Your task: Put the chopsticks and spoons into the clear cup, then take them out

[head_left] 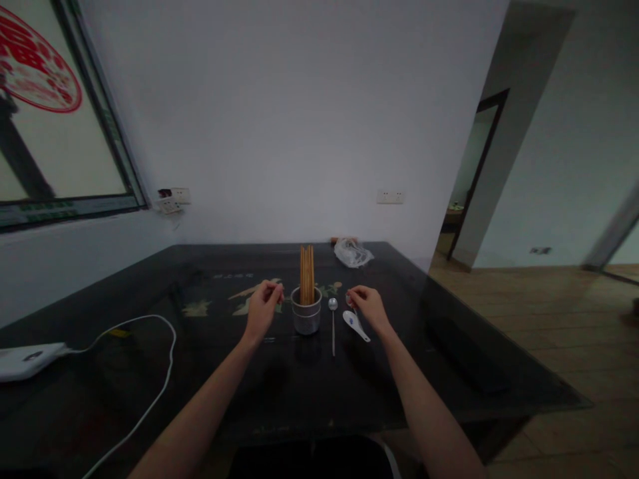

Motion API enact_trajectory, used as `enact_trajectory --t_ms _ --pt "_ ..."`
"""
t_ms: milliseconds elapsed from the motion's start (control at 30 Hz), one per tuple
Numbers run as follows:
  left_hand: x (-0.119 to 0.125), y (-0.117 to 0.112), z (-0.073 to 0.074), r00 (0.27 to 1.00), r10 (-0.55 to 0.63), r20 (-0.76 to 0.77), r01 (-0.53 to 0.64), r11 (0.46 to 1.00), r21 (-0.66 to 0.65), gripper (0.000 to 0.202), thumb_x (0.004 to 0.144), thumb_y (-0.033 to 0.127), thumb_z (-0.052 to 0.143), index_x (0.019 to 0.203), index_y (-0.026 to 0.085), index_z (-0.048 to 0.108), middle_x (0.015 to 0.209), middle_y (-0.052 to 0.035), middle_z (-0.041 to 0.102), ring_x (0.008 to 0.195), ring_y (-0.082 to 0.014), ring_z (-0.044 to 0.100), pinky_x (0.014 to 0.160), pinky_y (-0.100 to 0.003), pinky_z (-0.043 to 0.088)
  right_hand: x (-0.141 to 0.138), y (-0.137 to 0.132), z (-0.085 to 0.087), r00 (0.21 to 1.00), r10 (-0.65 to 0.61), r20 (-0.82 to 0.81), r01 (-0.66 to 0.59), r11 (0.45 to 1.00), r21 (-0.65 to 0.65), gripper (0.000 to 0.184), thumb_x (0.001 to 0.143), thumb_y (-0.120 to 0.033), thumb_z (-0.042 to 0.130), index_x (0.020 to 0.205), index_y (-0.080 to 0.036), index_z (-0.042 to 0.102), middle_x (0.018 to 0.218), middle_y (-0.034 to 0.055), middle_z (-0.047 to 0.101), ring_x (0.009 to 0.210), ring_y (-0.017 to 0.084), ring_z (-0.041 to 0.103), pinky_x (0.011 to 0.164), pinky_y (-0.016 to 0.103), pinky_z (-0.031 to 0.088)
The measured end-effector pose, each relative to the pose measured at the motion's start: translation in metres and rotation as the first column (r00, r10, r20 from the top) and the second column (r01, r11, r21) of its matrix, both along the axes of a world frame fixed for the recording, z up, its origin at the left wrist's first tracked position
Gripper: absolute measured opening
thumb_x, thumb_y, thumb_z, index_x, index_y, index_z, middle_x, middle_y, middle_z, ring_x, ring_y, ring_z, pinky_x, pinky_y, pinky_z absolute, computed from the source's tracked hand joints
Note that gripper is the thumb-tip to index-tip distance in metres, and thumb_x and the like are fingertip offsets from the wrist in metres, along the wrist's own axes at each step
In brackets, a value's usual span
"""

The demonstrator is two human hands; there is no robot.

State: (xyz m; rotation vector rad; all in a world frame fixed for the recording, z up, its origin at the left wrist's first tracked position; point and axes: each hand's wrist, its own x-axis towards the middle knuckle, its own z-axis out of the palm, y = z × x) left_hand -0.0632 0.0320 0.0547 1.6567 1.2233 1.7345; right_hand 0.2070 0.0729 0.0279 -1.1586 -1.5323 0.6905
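A small metal cup (306,317) stands on the dark table (210,392) and holds a bundle of wooden chopsticks (306,274) upright. My left hand (263,308) hovers just left of the cup with its fingers curled together; what they pinch, if anything, is too small to see. My right hand (368,307) rests to the right of the cup, fingers bent down onto the table near a white ceramic spoon (355,325). A long metal spoon (333,322) lies between the cup and the white spoon.
A crumpled clear plastic bag (352,253) lies at the table's far edge. A white device (27,360) with a white cable (160,379) sits at the left. The table's right edge (504,372) borders a wooden floor and a doorway.
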Motion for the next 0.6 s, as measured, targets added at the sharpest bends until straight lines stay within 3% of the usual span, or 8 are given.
enact_trajectory --t_ms 167,333,433,600 --pt "0.030 -0.024 0.012 0.980 -0.159 -0.122 0.159 0.987 -0.005 0.025 0.087 0.040 0.049 0.074 0.019 0.045 0.055 0.0063 0.050 0.050 -0.0091 0.048 0.051 -0.020 0.038 0.000 0.001 -0.001 0.998 -0.024 0.051 0.024 1.000 0.006 0.023 0.075 -0.035 0.053 0.067 -0.015 0.064 0.057 0.0026 0.063 0.050 0.013 0.056 0.050 0.023 0.041" --pt "0.078 -0.040 0.019 0.862 -0.318 -0.394 0.300 0.948 -0.108 0.027 0.091 0.042 0.039 0.076 0.020 0.046 0.055 0.0045 0.054 0.051 -0.0108 0.052 0.054 -0.022 0.039 0.002 0.005 -0.004 0.992 -0.068 0.103 0.070 0.997 -0.015 0.022 0.075 -0.032 0.052 0.066 -0.015 0.064 0.058 0.0031 0.065 0.052 0.014 0.059 0.051 0.023 0.041" --pt "0.111 -0.039 0.014 0.757 -0.307 -0.577 0.227 0.951 -0.208 0.027 0.095 0.038 0.031 0.085 0.021 0.050 0.064 0.0007 0.062 0.059 -0.0132 0.059 0.059 -0.023 0.041 0.005 0.006 -0.005 0.977 -0.117 0.178 0.120 0.993 -0.007 0.022 0.077 -0.030 0.053 0.068 -0.016 0.066 0.063 0.0038 0.068 0.058 0.015 0.061 0.057 0.023 0.043" --pt "0.135 -0.031 -0.009 0.464 -0.248 -0.850 -0.016 0.957 -0.288 0.035 0.096 0.036 0.026 0.096 0.022 0.057 0.093 -0.0073 0.070 0.087 -0.0212 0.066 0.071 -0.027 0.044 0.008 0.005 -0.004 0.934 -0.178 0.309 0.205 0.977 -0.057 0.020 0.080 -0.030 0.054 0.076 -0.019 0.069 0.071 0.0041 0.071 0.067 0.016 0.065 0.062 0.023 0.044"
